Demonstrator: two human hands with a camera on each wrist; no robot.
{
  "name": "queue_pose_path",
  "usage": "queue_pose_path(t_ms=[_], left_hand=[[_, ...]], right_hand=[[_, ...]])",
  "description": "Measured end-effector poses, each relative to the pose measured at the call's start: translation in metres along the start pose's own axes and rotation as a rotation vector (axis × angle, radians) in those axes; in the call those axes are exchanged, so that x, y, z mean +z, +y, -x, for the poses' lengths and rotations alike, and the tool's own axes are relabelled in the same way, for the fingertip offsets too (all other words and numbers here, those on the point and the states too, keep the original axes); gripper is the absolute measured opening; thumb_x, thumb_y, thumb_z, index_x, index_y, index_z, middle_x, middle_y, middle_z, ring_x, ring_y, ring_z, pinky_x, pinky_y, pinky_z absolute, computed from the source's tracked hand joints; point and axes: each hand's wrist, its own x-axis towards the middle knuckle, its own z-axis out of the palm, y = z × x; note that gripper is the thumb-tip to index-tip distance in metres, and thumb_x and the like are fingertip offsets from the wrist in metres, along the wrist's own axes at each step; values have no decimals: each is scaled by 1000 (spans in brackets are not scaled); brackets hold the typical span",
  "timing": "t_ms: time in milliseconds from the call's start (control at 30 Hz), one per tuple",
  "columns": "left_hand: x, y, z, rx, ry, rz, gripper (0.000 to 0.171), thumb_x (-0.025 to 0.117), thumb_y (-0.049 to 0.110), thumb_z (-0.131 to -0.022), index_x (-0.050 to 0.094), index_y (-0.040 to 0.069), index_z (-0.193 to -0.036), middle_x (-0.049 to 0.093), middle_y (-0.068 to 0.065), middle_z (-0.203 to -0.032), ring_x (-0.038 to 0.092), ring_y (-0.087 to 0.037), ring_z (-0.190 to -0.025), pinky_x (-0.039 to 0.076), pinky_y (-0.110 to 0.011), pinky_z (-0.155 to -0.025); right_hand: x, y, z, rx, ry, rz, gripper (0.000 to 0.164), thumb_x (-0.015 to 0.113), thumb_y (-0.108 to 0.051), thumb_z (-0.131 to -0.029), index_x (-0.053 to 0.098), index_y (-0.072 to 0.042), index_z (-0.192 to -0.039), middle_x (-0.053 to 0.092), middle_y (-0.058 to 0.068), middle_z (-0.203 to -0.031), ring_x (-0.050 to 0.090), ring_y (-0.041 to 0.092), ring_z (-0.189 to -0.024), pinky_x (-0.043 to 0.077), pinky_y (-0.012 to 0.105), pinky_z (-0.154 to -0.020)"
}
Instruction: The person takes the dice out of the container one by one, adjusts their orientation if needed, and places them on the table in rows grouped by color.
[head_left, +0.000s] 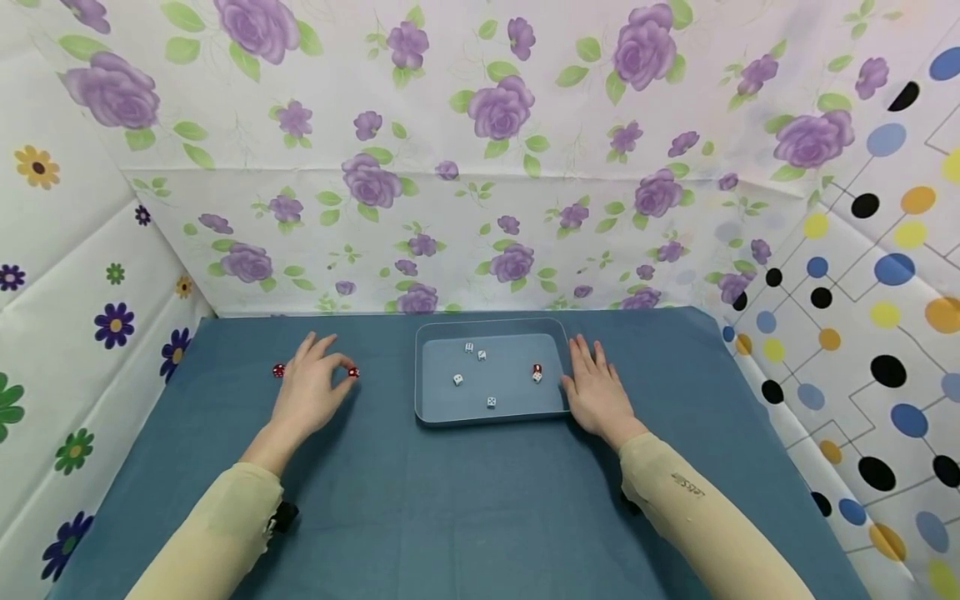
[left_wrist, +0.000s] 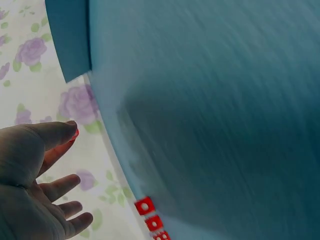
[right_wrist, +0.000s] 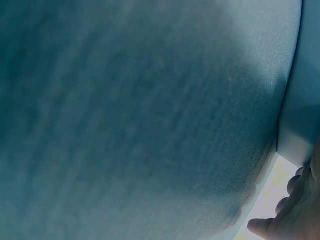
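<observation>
My left hand [head_left: 311, 387] pinches a red die [head_left: 354, 372] between thumb and index finger, above the cloth left of the tray. In the left wrist view, a red sliver of that die [left_wrist: 75, 134] shows at the fingertips. Beyond this hand lie more red dice [head_left: 279, 370], seen as a short row in the left wrist view. With straight fingers, my right hand [head_left: 597, 392] lies along the right rim of a blue-grey tray [head_left: 450, 417]. Inside are several white dice [head_left: 491, 402] and one red die [head_left: 537, 367], which sits right against a white one.
A blue cloth [head_left: 435, 517] covers the table. Behind it hangs a floral sheet [head_left: 450, 233]; a daisy-patterned sheet [head_left: 82, 350] stands at the left and a dotted one [head_left: 862, 350] at the right.
</observation>
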Motion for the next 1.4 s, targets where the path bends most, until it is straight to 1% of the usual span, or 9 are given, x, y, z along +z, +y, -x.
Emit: queue_pose_path(t_ms=[133, 267, 433, 600, 833, 1200, 1400], left_hand=[[-5, -11, 1, -10, 1, -35, 18, 81, 11, -96, 78, 1, -112, 43, -33, -159, 23, -58, -154, 26, -81, -115], [-8, -27, -1, -25, 6, -70, 18, 81, 9, -96, 78, -1, -111, 44, -36, -157, 24, -60, -152, 27, -81, -114], [-9, -45, -5, -53, -5, -97, 18, 78, 8, -97, 77, -3, -111, 43, -37, -156, 23, -60, -152, 25, -80, -115], [-7, -55, -8, -82, -24, -120, 19, 76, 7, -98, 75, -5, -113, 41, -39, -156, 21, -60, -153, 24, -79, -116], [-2, -61, -11, -90, -43, -139, 19, 76, 8, -99, 75, -4, -113, 41, -40, -155, 21, -61, -153, 23, -79, -117], [1, -56, -16, -101, -67, -181, 18, 75, 9, -100, 75, -2, -114, 40, -39, -156, 17, -59, -154, 21, -76, -120], [2, -58, -17, -110, -74, -204, 19, 74, 9, -100, 75, -3, -115, 41, -39, -155, 17, -61, -153, 21, -76, -119]], right_hand=[[0, 0, 0, 0, 3, -3, 72, 42, -35, -117, 6, -8, -173, 1, 11, -180, -1, 40, -164, 14, 66, -128], [0, 0, 0, 1, 4, -6, 72, 43, -35, -117, 6, -9, -173, 1, 11, -180, -3, 39, -164, 13, 66, -128], [2, 2, -1, 4, 2, -1, 72, 42, -35, -117, 5, -10, -173, 1, 10, -180, -3, 39, -164, 13, 65, -128], [2, 0, -1, 3, -1, -7, 71, 42, -35, -117, 7, -9, -173, 1, 11, -180, -3, 39, -164, 14, 66, -128], [0, -1, 0, 8, -14, 2, 72, 42, -36, -117, 5, -10, -173, 0, 11, -180, -3, 39, -164, 13, 65, -128], [1, 0, 0, 9, 0, 4, 72, 43, -37, -117, 7, -9, -173, 2, 12, -180, 0, 40, -164, 14, 66, -128], [2, 2, 0, 5, 6, 10, 72, 42, -36, -117, 7, -9, -173, 2, 12, -180, -1, 40, -164, 14, 66, -128]])
